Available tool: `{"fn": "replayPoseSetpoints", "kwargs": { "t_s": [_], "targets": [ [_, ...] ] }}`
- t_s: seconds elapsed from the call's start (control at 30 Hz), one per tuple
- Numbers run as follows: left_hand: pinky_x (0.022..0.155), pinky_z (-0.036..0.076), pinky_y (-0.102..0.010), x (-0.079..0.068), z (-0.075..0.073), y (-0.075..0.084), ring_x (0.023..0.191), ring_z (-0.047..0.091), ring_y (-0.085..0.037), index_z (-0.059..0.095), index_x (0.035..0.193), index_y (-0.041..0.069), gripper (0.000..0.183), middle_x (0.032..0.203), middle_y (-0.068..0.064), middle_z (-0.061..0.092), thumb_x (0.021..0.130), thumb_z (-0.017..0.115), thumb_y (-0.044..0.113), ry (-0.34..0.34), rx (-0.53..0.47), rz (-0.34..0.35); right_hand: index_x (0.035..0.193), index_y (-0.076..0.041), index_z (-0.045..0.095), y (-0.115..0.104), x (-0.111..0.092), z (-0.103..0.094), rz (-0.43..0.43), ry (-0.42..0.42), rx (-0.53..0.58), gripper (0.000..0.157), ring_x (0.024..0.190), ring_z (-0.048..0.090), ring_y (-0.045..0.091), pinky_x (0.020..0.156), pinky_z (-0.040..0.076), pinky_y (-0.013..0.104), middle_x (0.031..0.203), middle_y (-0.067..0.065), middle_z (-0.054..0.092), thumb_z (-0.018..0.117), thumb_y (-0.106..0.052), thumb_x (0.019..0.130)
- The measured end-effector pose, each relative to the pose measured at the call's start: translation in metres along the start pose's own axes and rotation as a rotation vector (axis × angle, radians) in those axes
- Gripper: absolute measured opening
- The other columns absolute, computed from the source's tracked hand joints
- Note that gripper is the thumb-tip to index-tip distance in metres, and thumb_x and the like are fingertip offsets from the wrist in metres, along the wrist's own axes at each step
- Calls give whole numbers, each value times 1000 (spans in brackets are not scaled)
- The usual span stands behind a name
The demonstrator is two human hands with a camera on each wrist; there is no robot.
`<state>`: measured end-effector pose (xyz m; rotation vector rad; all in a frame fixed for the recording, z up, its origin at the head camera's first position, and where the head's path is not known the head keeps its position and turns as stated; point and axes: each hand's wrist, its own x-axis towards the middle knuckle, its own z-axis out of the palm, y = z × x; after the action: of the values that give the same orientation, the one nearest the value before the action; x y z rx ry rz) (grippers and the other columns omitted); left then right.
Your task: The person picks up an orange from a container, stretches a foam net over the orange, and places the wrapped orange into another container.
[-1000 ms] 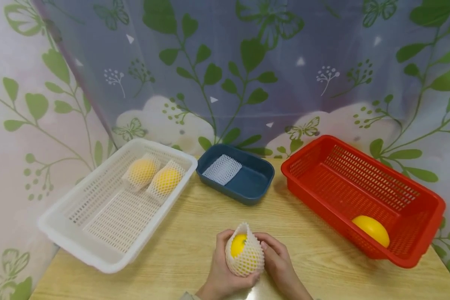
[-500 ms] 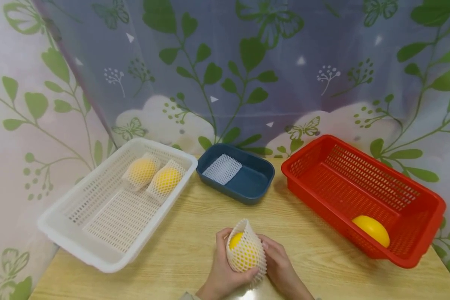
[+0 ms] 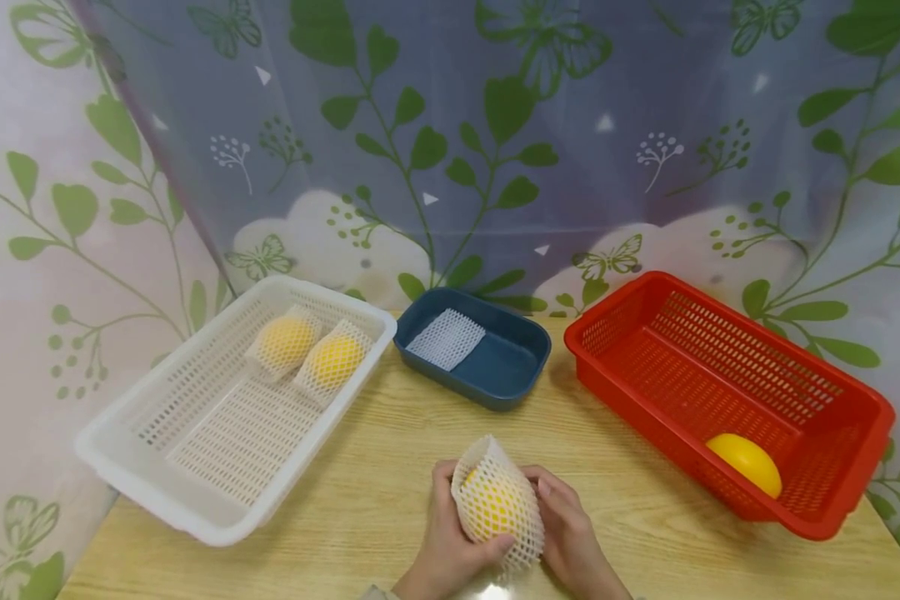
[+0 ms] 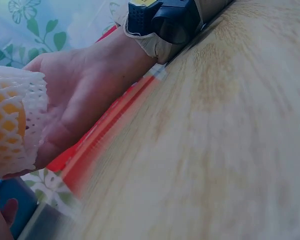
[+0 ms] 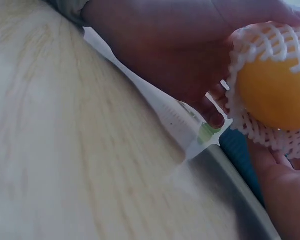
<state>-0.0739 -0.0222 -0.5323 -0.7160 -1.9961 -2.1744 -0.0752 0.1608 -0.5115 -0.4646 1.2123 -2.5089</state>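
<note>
Low in the middle of the head view, a yellow round fruit sits inside a white foam net sleeve. My left hand grips the netted fruit from the left, its thumb across the lower front. On the other side my right hand holds the net's right side with curled fingers, partly hidden behind it. The upper end of the net stands loose above the fruit. In the right wrist view, bare yellow skin of the fruit shows through the net's opening.
A white basket on the left holds two netted yellow fruits. At the back, a dark blue tray contains a flat white foam net. To the right, a red basket has one bare yellow fruit inside. All stand on a wooden table.
The net has come further up over the fruit, covering more of the yellow that showed at the top. The netted fruit has tilted, its lower end shifting right; both hands stay on it.
</note>
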Motion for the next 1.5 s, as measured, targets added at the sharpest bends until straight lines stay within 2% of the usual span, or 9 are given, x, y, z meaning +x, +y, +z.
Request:
{"fn": "replayPoseSetpoints", "kwargs": {
  "t_s": [0.13,0.23,0.43,0.6,0.73,0.93,1.07,1.33,1.5],
  "targets": [
    [87,55,-36,0,1,2,107,56,-27,26,134,7,81,127,-18,43,77,83,10,10,-80,-29,122,-8,65,-3,-1,0,-1,58,35,48,109,56,15,94,48,31,118,3,61,20,-15,108],
    [82,56,-35,1,1,2,101,57,-24,31,132,5,73,121,-18,44,81,81,12,39,-76,-9,120,-8,66,-4,0,-1,-26,79,64,49,108,56,16,93,48,31,116,4,62,19,-14,107],
    [97,49,-36,2,1,-1,114,58,-24,36,135,1,58,128,-19,53,88,70,1,10,-197,11,120,-7,67,-3,1,-2,-51,117,86,46,107,59,16,91,51,31,117,5,64,23,-11,107],
    [99,48,-36,1,0,0,117,57,-26,35,136,-1,58,131,-19,52,88,68,2,-16,-259,9,118,-7,68,0,0,-3,-104,137,85,43,108,61,16,89,53,29,121,5,64,28,0,104],
    [100,47,-37,1,-2,2,121,54,-28,33,139,-3,60,134,-20,47,90,67,8,-6,-331,32,124,-5,62,2,1,-4,-88,88,64,41,107,60,16,90,52,28,121,5,62,28,1,103],
    [106,42,-34,2,-3,2,126,49,-25,30,142,-6,62,137,-19,46,92,64,7,-7,-383,82,133,-12,58,2,0,-3,27,-7,114,43,112,58,13,96,48,28,127,2,61,25,-12,106],
    [105,43,-34,3,-2,1,125,51,-24,31,142,-6,59,136,-18,48,93,62,4,-7,-383,83,131,-13,60,1,0,-3,17,-12,96,44,110,59,12,95,49,28,123,1,62,23,-13,107],
    [97,49,-36,3,-1,1,119,54,-26,33,137,-3,52,133,-16,48,93,62,3,31,-362,-42,128,-10,58,2,0,-4,-25,64,30,41,105,59,14,91,50,28,119,4,61,23,-14,106],
    [101,46,-35,3,-3,3,124,51,-24,30,140,-8,50,136,-12,44,96,49,5,-6,-357,-126,124,-11,60,6,2,-4,-49,183,-20,35,103,60,13,89,51,27,116,2,63,31,-12,106]
  ]
}}
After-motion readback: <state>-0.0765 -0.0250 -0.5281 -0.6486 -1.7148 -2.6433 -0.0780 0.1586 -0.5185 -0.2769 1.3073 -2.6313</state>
